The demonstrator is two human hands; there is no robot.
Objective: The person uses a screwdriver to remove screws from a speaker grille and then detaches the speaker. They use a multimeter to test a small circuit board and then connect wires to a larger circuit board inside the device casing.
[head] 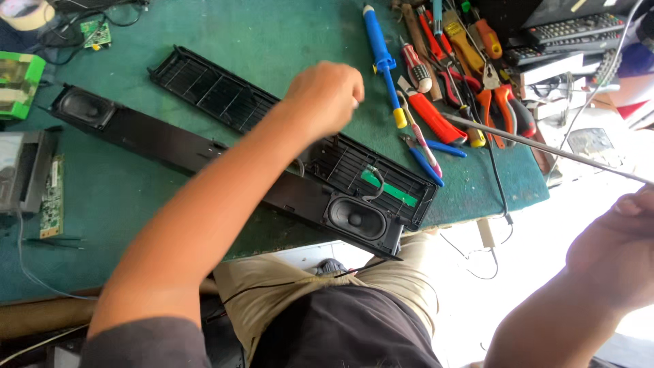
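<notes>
— Where was the left hand [325, 95]?

— Curled into a loose fist above the long black speaker bar [225, 163] on the green table [286, 34]. Whether it pinched anything, I couldn't tell; the fingertips were hidden.

— And the right hand [616, 252]?

— Right of the bar, off the table's edge, partly cut off by the frame. Its fingers were closed on a thin metal rod [545, 146] reaching back toward the pile of tools [456, 75] beyond the bar.

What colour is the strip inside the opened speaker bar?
Green strip, seen in the head view.
</notes>
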